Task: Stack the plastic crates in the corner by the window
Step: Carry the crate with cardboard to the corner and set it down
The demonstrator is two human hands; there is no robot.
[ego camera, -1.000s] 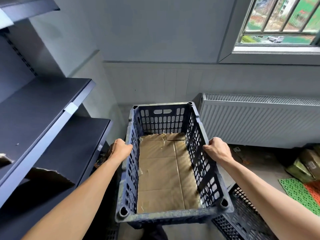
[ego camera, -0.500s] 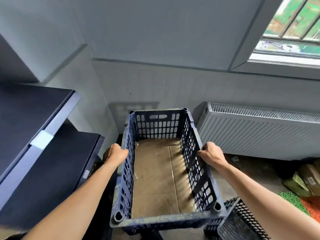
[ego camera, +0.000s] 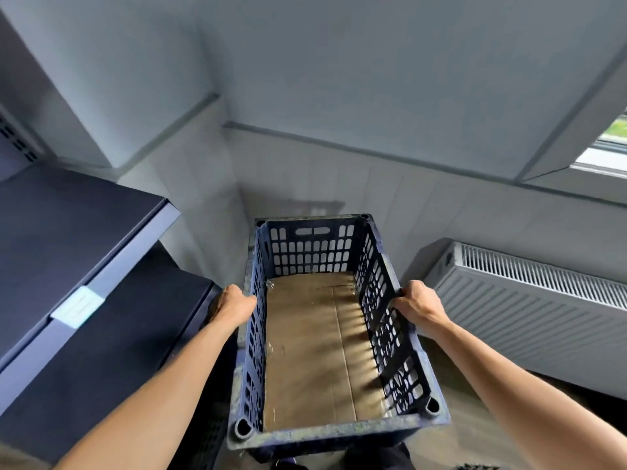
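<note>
Head view, looking forward and down into a room corner. At centre, a dark blue plastic crate, perforated walls, open top, long axis running from 6 o'clock to 12 o'clock. Lined on the bottom with a flat sheet of brown cardboard, creased lengthwise. Left hand at 9 o'clock of the crate, clamped over the rim of its left long wall, fingers curled out of sight on the outer side. Right hand at 3 o'clock, gripping the rim of the right long wall, fingertips hooked over the edge. Both forearms reaching in from 7 and 5 o'clock. Far end wall of the crate at 12 o'clock, close to the wall corner; whether the crate rests on anything below, cannot tell. Dark shelving at 9 o'clock, with a pale label clip on the front edge of the upper shelf. White radiator at 3 o'clock, just beside the crate's right wall. Window sill at 2 o'clock, only a sliver visible.
</note>
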